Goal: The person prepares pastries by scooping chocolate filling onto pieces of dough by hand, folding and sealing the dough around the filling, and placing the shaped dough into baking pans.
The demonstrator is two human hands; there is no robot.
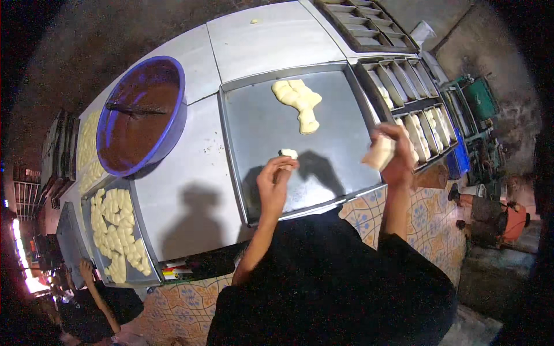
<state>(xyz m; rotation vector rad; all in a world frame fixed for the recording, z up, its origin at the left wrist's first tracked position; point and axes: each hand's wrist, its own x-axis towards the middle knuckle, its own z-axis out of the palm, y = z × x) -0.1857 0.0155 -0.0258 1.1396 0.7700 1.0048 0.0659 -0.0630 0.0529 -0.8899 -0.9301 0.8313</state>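
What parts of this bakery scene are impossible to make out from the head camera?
- Left hand: its palm is turned away; only a bit of the dough piece shows.
- Blue basin: too dark to tell the brown contents.
- Loaf tins: contents small, bent by fisheye rim.
- Person at lower left: cut off by the edge.

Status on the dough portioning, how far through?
Done: a tray of dough pieces at left and several loaf tins at right hold dough. In hand: left hand pinches a small dough piece; right hand holds another piece. Left: a dough pile on the metal tray, plus empty tins.
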